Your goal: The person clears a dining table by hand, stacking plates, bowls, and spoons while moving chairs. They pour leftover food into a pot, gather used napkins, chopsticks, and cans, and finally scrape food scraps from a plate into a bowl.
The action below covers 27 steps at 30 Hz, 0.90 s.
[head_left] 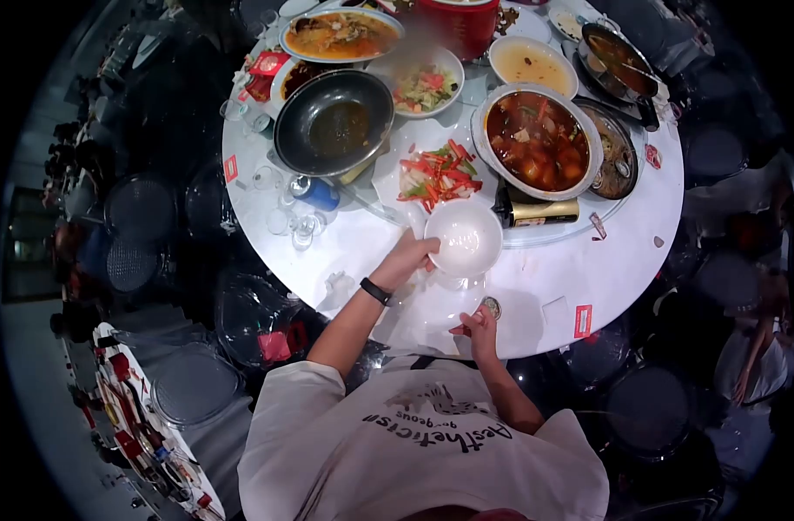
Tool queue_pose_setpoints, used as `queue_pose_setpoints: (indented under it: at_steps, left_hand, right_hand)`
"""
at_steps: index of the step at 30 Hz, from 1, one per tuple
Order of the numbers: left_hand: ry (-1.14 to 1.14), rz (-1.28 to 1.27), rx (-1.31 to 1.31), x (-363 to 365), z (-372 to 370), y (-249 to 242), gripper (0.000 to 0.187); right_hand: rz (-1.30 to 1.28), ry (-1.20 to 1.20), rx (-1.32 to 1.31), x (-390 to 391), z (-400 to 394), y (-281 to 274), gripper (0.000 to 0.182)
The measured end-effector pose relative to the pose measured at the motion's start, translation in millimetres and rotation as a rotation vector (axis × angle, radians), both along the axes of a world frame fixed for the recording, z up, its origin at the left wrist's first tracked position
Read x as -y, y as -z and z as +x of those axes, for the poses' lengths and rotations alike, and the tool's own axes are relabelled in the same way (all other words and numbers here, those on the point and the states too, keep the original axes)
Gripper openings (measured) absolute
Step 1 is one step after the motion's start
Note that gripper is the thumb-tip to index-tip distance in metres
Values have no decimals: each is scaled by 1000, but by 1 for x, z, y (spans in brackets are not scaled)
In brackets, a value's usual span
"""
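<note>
My left hand (407, 260) grips the left rim of a white bowl (464, 239), tilted so that its pale inside shows. Just beyond the bowl lies a white plate (388, 178) with red and green pepper strips (438, 176). Near the table's front edge, my right hand (478, 330) has its fingers closed in a pinch, beside a clear, shiny thing that I cannot make out. A small round patterned item (492, 306) is right behind that hand. A black band is on my left wrist.
Around the plate stand a black pan (334, 122), a bowl of red stew (539, 141), a black and gold box (543, 212) and a blue can (314, 193). Glasses (303, 227) stand at the left. A red card (583, 321) lies at the front right. Chairs surround the table.
</note>
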<state>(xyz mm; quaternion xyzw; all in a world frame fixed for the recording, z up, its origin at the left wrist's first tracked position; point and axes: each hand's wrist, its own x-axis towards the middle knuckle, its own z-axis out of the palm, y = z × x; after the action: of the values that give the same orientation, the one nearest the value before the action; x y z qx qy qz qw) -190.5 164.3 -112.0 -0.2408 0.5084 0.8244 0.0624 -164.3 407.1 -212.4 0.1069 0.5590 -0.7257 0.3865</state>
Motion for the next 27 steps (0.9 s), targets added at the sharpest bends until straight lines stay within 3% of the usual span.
queue_pose_setpoints:
  at_steps: [4, 10, 15, 20, 22, 24, 27]
  left_hand:
    - [-80, -243, -283, 10, -82, -69, 27]
    - [-81, -765, -389, -8, -193, -55, 29]
    - [-135, -929, -386, -28, -213, -41, 32]
    - [-495, -1070, -568, -6, -169, -78, 35]
    - [-618, -1003, -581, 20, -132, -94, 36]
    - [-670, -422, -416, 55, -83, -103, 31]
    - [-770, 28, -303, 113, 36, -124, 16]
  right_hand:
    - [9, -16, -14, 0, -13, -22, 11]
    - [-19, -87, -19, -11, -33, -21, 20]
    - [-13, -186, -36, 0, -37, -55, 20]
    - [-40, -241, -2, -6, -26, -39, 20]
    - [-34, -292, 17, 2, -19, -48, 16]
    - [-25, -347, 24, 7, -11, -42, 14]
    - [-3, -420, -13, 18, 5, -26, 12]
